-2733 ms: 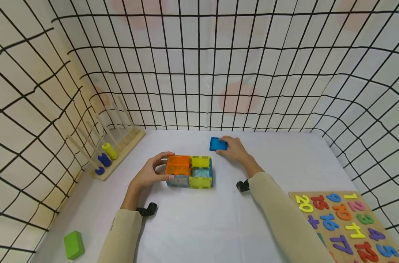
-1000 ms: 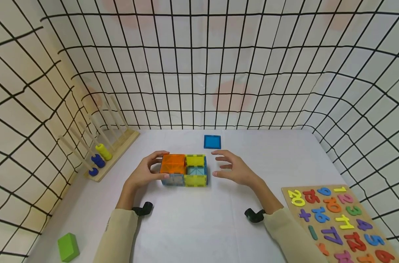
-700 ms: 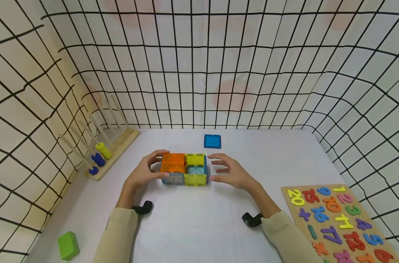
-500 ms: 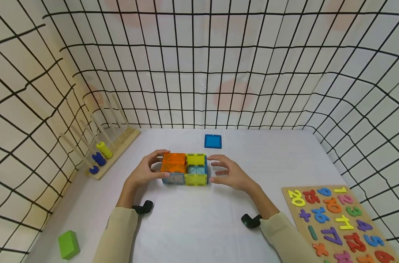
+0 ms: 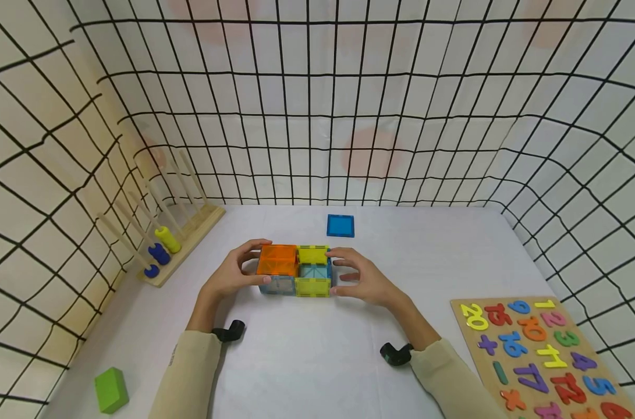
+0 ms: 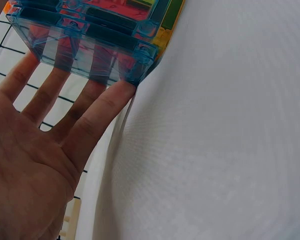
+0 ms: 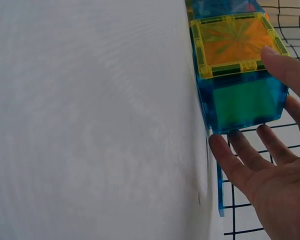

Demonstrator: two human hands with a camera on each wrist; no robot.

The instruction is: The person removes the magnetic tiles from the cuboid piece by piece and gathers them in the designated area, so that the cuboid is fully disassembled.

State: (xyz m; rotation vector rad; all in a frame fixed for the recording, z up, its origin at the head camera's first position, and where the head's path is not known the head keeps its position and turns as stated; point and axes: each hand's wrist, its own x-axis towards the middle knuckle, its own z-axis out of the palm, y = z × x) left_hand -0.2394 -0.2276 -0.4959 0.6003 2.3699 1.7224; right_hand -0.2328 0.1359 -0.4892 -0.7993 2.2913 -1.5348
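Observation:
A box of see-through magnetic tiles (image 5: 312,287) stands at the middle of the white table, two cubes long. An orange tile (image 5: 277,260) covers its left half; the right half has no lid, with yellow front and back walls and a pale blue floor. My left hand (image 5: 232,272) holds the left end, thumb at the front and fingers at the back corner. Around the right end, my right hand (image 5: 366,280) spans from front to back; in the right wrist view its thumb presses the yellow wall (image 7: 235,42). Behind the box lies a flat blue square tile (image 5: 340,226).
A wooden peg stand (image 5: 191,238) with blue and yellow beads stands at the left. A green block (image 5: 110,390) lies at front left. At front right is a number puzzle board (image 5: 527,311). Black wire mesh (image 5: 309,116) lines the back and sides.
My right hand has let go of the blue tile, leaving it flat behind the box, and has come down to the box's right end. The left hand has kept its hold.

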